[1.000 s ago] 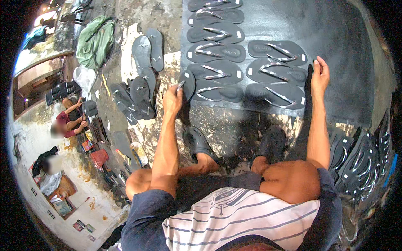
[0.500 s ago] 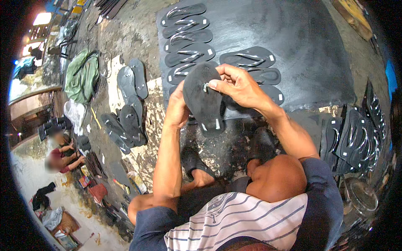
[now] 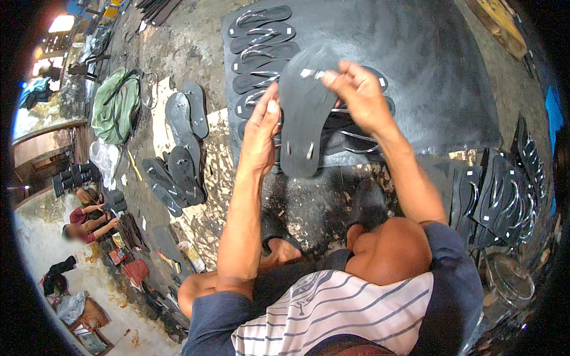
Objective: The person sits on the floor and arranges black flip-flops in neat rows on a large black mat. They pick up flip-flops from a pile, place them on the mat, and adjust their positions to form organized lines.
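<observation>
Dark grey rubber showed between the two hands, where a sandal [image 3: 306,118] was held up with its underside turned to the view and its narrower end toward the body. It was flanked on its left edge by the left hand [image 3: 260,133], the fingers extended upward, and at its upper right edge by the right hand [image 3: 362,98], the thumb set nearest the sole. Because the upper part was blurred, it could not be told whether either hand was closed on the sandal or only steadying it.

Near the right thumb, a whitish plug [image 3: 307,73] was seen in the sole; below the grip, two small pale plugs [image 3: 310,153] were set side by side.

Behind the grip, a dark mat [image 3: 433,83] was spread, with a column of strapped sandals [image 3: 273,54] laid beyond the left hand and further sandals [image 3: 356,140] partly hidden by the right. Below the grip, dark clogs [image 3: 368,202] were worn. Left of the grip, more sandals [image 3: 185,169] were grouped on the floor, with a green cloth [image 3: 116,107] farther out. Well to the right, strapped sandals were crowded together in a cluster [image 3: 499,196].
</observation>
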A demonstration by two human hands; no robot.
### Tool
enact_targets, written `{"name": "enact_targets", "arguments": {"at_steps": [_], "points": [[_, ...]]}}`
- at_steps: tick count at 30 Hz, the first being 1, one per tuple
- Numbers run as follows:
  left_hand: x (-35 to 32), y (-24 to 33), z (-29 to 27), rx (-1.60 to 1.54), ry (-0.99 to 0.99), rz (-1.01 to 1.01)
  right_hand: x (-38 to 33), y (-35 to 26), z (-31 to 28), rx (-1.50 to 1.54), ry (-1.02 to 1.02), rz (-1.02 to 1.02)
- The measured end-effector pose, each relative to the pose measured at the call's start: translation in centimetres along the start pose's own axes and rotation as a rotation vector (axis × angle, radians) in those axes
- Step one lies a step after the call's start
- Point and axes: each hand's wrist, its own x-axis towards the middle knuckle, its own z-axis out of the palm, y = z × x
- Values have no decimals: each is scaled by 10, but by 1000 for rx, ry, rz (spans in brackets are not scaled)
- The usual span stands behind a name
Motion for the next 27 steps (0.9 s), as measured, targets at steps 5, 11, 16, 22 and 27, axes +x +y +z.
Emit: {"name": "enact_targets", "arguments": {"at_steps": [5, 11, 16, 22, 27], "points": [[-21, -20, -10, 7, -93, -294, 25, -5, -24, 104, 45, -81], [-1, -33, 6, 80, 131, 45, 23, 2, -20, 224, 51, -3], [12, -28, 30, 310, 237, 95, -10, 22, 24, 179, -47, -113], [24, -38, 27, 333, 62, 72, -2, 39, 4, 128, -42, 29], [55, -43, 43, -10, 128, 18, 1, 32, -4, 135, 96, -126]]}}
